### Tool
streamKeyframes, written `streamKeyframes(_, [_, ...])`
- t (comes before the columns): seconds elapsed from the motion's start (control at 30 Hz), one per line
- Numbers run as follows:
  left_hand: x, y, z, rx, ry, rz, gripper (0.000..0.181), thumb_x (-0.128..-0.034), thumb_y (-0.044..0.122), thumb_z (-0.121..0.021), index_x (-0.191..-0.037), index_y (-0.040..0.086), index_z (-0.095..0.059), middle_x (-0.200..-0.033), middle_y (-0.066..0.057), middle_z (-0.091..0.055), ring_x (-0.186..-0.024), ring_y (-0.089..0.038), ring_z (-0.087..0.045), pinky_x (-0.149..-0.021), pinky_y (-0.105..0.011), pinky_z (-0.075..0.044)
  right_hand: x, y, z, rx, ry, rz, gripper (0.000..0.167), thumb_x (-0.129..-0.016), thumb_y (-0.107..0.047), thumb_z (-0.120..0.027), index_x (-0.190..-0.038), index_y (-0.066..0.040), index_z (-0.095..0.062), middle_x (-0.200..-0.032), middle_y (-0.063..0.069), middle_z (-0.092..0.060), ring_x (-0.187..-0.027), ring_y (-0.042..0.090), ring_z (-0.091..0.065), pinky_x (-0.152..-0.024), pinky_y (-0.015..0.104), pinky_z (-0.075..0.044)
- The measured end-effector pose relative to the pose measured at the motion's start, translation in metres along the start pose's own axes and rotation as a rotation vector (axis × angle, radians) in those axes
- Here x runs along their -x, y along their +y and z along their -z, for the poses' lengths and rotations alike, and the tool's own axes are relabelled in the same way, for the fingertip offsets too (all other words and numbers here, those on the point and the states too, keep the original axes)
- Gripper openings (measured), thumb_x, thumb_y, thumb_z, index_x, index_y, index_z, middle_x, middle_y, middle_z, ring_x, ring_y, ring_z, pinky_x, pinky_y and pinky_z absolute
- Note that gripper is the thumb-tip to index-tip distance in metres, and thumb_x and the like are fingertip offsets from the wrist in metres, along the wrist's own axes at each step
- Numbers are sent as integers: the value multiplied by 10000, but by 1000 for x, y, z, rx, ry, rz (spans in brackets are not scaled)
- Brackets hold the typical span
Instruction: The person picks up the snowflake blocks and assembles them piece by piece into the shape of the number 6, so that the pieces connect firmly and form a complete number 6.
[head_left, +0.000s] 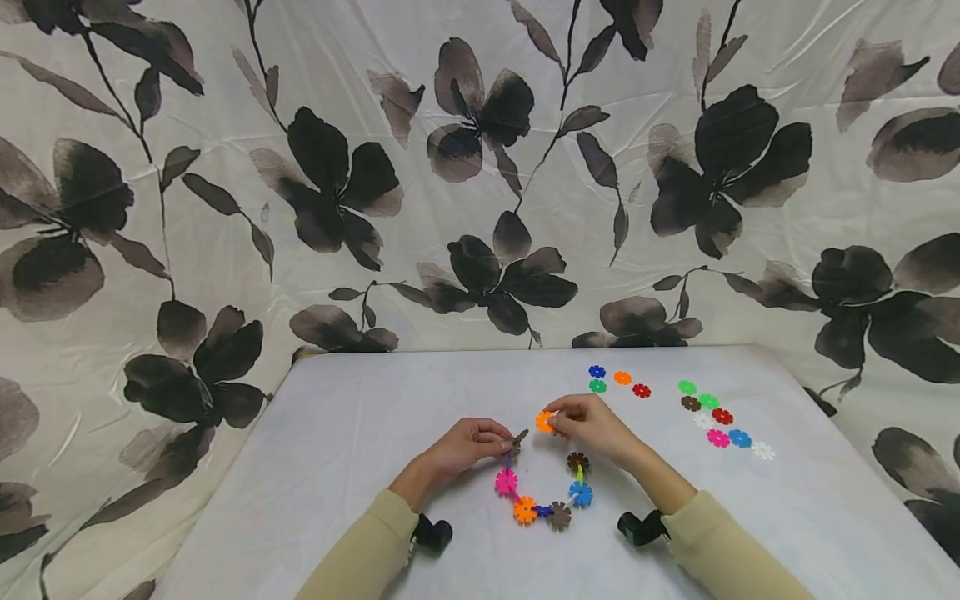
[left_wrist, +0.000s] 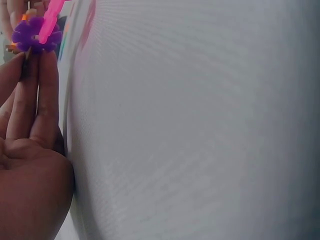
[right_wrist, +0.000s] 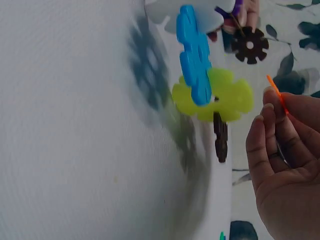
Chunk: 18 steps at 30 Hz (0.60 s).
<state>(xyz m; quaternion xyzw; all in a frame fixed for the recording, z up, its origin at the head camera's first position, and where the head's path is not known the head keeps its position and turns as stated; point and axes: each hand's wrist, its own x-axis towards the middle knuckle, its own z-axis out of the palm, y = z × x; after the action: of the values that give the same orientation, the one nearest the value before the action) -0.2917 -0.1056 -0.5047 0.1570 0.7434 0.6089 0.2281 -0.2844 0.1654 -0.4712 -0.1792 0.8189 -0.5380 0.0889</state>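
A curved chain of interlocked plastic snowflake discs lies on the white table, with a pink disc [head_left: 506, 482], an orange chain disc [head_left: 525, 510], a blue disc [head_left: 581, 493] and a dark brown disc [head_left: 577, 462] among its links. At its left end my left hand [head_left: 467, 447] pinches a brown disc [head_left: 521, 437] between thumb and fingers, beside a purple disc [left_wrist: 36, 35] in the left wrist view. My right hand [head_left: 594, 423] pinches a loose orange disc [head_left: 543, 422] by its edge, a little apart from that brown disc. In the right wrist view, this orange disc [right_wrist: 278, 95] appears edge-on.
Several loose discs sit at the back right, including a red disc [head_left: 641, 390], a green disc [head_left: 597, 386] and a pink loose disc [head_left: 717, 438]. A floral cloth [head_left: 480, 167] hangs behind the table [head_left: 337, 433]. Black devices [head_left: 432, 533] show at both wrists.
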Motion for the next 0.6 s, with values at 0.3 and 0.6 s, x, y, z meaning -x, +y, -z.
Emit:
streamKeyframes(0.3, [-1,0,0,5,-3,0,223,-984,96,-686,-1161,-39,-691,-995,-79,-775,-945,-119,-675,-957,-315,-502,-8,5,-10,4,-28,-5,240,-1020,-104,-602,-1213,-31,-725,-1024,79,-744,-829,210,-627,-771,335,-553])
streamKeyframes(0.6, [2,2,1,-11,0,-5,219,-979,120,-699,-1148,-19,-708,-992,-70,-775,-959,-115,-666,-950,-318,-497,-8,4,-10,10,-46,16,257,-1034,-92,-581,-1229,7,-716,-1062,124,-738,-861,202,-621,-805,343,-548])
